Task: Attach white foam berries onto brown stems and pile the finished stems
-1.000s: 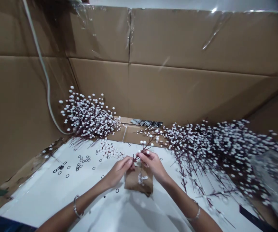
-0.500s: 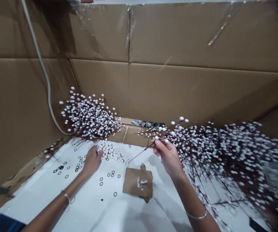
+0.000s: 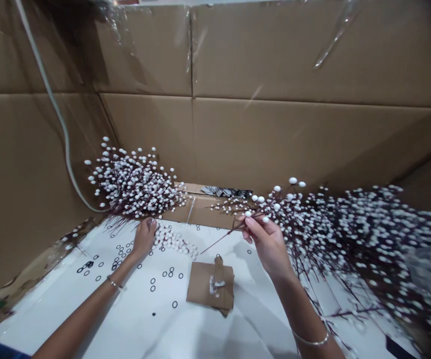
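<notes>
Right hand: raised over the table's right half, back of the hand turned outward, fingers curled, thumb and fingertips pinched together on a berry sprig; forearm slanted up from the lower right, with a bracelet worn on it. The sprig is held tilted in the air, its thin bare end pointed down and left towards a cluster of white berries, its berried end directed up and right, where it is overlapped in view with the right heap of sprigs. Left hand: set well apart from the right, low at the table's far side, fingers bent and pointed away, placed just beside the cluster and in front of the left bundle of sprigs; whether anything is gripped by it cannot be told, the fingertips being partly hidden; 1 silver bracelet is worn at the wrist. Between the 2 forearms, a cardboard piece, with an upright tab fixed by clear tape, is laid on the white table. Black rings are scattered singly and in small groups, mostly near the left forearm. The table is backed by a cardboard wall, beside which a pale cable is hung at left
</notes>
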Motion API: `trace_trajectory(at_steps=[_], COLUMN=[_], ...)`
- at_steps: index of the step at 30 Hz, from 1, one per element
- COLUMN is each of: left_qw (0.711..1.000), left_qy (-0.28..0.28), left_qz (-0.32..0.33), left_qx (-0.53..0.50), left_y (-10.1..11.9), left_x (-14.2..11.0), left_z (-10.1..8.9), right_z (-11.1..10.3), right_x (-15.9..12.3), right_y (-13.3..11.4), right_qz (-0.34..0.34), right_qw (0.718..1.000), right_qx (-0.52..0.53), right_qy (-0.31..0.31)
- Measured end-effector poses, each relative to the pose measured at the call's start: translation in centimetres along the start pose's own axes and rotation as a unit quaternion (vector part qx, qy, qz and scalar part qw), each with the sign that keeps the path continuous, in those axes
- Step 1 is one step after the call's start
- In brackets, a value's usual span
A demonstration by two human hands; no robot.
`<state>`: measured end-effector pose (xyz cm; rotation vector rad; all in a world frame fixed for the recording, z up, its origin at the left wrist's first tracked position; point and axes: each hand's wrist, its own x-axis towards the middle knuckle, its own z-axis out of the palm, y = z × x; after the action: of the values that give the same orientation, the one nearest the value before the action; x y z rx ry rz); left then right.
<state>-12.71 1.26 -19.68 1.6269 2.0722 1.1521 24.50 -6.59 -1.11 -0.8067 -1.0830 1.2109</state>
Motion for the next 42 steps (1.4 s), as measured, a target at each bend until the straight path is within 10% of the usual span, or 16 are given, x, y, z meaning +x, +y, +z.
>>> trace_trajectory(at_steps=[18,42], left_qw=[0.993,0.979], left_qy=[0.028,-0.017], left_qz=[0.035,0.000], left_qx=[-0.110,-0.201], left_y=[2.5,3.1], left_x=[-0.6,-1.4], left_z=[3.8,2.6], right_z=[-0.4,-0.8], right_x=[0.2,0.1], right_y=[-0.9,-2.2], right_qz=[-0.014,-0.019], right_qw=[1.000,0.999], right_qx=[0.015,0.029], right_qy=[-0.008,0.010])
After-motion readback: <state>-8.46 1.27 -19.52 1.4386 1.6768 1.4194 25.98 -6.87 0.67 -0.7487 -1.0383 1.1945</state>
